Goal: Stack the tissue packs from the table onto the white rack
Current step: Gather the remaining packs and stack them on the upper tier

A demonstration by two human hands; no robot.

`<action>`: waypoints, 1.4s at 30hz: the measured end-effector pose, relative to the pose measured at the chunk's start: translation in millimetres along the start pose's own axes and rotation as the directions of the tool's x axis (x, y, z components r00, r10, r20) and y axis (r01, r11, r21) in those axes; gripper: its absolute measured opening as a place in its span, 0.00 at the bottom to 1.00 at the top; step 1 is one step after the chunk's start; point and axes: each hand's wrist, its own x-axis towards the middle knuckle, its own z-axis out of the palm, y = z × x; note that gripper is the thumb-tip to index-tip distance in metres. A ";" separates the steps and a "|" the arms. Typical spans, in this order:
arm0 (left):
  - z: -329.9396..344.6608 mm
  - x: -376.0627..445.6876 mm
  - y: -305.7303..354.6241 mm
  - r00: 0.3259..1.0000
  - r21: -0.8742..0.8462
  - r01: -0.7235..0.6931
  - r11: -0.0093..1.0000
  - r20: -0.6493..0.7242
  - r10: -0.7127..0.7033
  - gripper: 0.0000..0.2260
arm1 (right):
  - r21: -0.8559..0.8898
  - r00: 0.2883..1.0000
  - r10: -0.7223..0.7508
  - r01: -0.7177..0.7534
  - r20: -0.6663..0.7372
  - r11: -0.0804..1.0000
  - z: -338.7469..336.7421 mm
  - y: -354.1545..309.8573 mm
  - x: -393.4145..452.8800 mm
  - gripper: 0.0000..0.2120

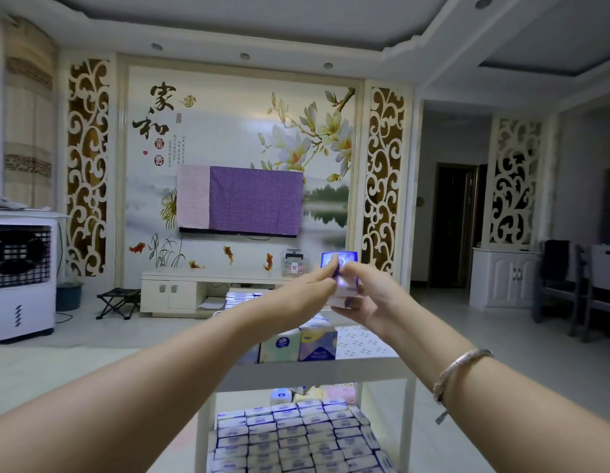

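1. Purple-and-white plastic wrap marks the tissue pack (341,274) that both hands carry, raised above the far end of the white rack (317,372). It sits upright, well clear of any shelf, so by my reading it is in transit, not yet set down.

2. Two hands share one small pack, probably to square it up or steady it before it goes into a row. The left hand (310,285) reaches in from the left, and its fingertips (332,272) pinch the pack's near-left edge close to the top. The right hand (372,295) curls round the pack from the right and below, with its fingers (344,303) under the bottom edge. Both hands are clenched on the pack; neither is slack.

3. Relative to the fingers, the pack stands between the two hands. Its upper part rises above them and its lower part is hidden in the right palm.

4. On the rack's top shelf, three larger packs (298,341) stand side by side at the left, leaving bare dotted surface to their right. That gap looks like the likely spot for the held pack.

5. The lower shelf holds flat packs (290,435) laid in tight rows, edge to edge, so each new one has a flat neighbour to butt against.

6. More packs lie on the table (238,297) beyond the rack, just behind the left wrist, blurred.
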 end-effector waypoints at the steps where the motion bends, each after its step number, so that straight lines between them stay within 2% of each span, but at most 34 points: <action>1: -0.5 4.5 -1.3 1.000 -0.005 -0.006 1.000 0.014 0.006 0.26 | -0.013 1.000 -0.012 0.011 -0.011 1.000 -4.6 1.5 5.9 0.04; 4: -5.9 23.5 -10.2 0.999 0.045 -0.002 0.999 -0.037 0.004 0.26 | 0.003 0.997 -0.023 0.023 -0.080 1.000 -16.6 6.2 27.6 0.14; 6: -14.3 37.6 -20.9 0.993 0.251 0.048 0.967 -0.116 -0.019 0.25 | -0.019 0.991 -0.028 0.026 -0.132 0.999 -20.3 11.0 45.4 0.19; 8: -21.5 49.0 -31.2 0.984 0.470 0.119 0.875 -0.175 -0.039 0.22 | -0.050 0.987 -0.037 0.030 -0.156 0.998 -20.9 17.1 64.5 0.24; 11: -21.0 53.9 -50.8 0.985 0.623 0.169 0.763 -0.142 -0.102 0.22 | -0.114 0.987 -0.022 0.005 -0.156 0.993 -14.3 25.8 83.3 0.21; 13: -16.4 53.6 -65.0 0.969 0.711 0.223 0.666 -0.084 -0.234 0.23 | -0.170 0.989 -0.012 -0.014 -0.150 0.985 -11.8 34.9 94.3 0.18; 16: -15.8 56.1 -75.5 0.933 0.727 0.262 0.635 -0.023 -0.359 0.24 | -0.284 0.987 -0.024 -0.022 -0.159 0.959 -9.9 52.8 105.4 0.17; 21: -15.2 57.6 -75.5 0.930 0.729 0.265 0.631 -0.019 -0.367 0.24 | -0.434 0.987 -0.010 -0.062 -0.162 0.899 -7.1 72.3 117.8 0.17; 24: -15.0 56.7 -77.9 0.929 0.713 0.280 0.643 -0.032 -0.369 0.23 | -0.557 0.996 0.037 -0.077 -0.083 0.827 -8.9 80.4 127.6 0.17; 26: -15.2 56.1 -77.4 0.932 0.714 0.276 0.643 -0.034 -0.362 0.23 | -0.725 0.997 0.065 -0.077 -0.044 0.684 -9.3 88.4 136.3 0.16; 28: -15.1 56.0 -76.6 0.931 0.716 0.273 0.642 -0.028 -0.364 0.23 | -0.867 0.995 0.038 -0.097 -0.090 0.488 -11.1 95.1 144.8 0.18; 29: -14.8 55.9 -76.3 0.931 0.716 0.271 0.643 -0.025 -0.365 0.23 | -0.908 0.991 0.027 -0.130 -0.130 0.398 -11.6 95.4 144.9 0.19; 31: -14.6 56.0 -75.6 0.931 0.717 0.269 0.643 -0.023 -0.364 0.23 | -0.943 0.987 0.001 -0.151 -0.158 0.296 -11.6 93.5 140.8 0.15; 33: -14.6 56.8 -75.6 0.931 0.716 0.268 0.644 -0.022 -0.364 0.23 | -0.960 0.992 0.007 -0.123 -0.126 0.252 -9.7 90.8 135.0 0.08; 36: -14.9 57.7 -77.6 0.929 0.714 0.272 0.646 -0.019 -0.370 0.23 | -0.977 0.994 0.025 -0.108 -0.105 0.182 -8.1 92.8 136.2 0.14; 39: -15.4 59.8 -80.2 0.929 0.710 0.272 0.649 -0.018 -0.370 0.23 | -0.976 0.995 0.027 -0.104 -0.101 0.189 -6.2 95.0 143.7 0.11; 42: -15.6 62.5 -81.5 0.930 0.709 0.270 0.652 -0.016 -0.368 0.23 | -0.979 0.996 0.059 -0.075 -0.065 0.190 -6.5 92.6 144.7 0.14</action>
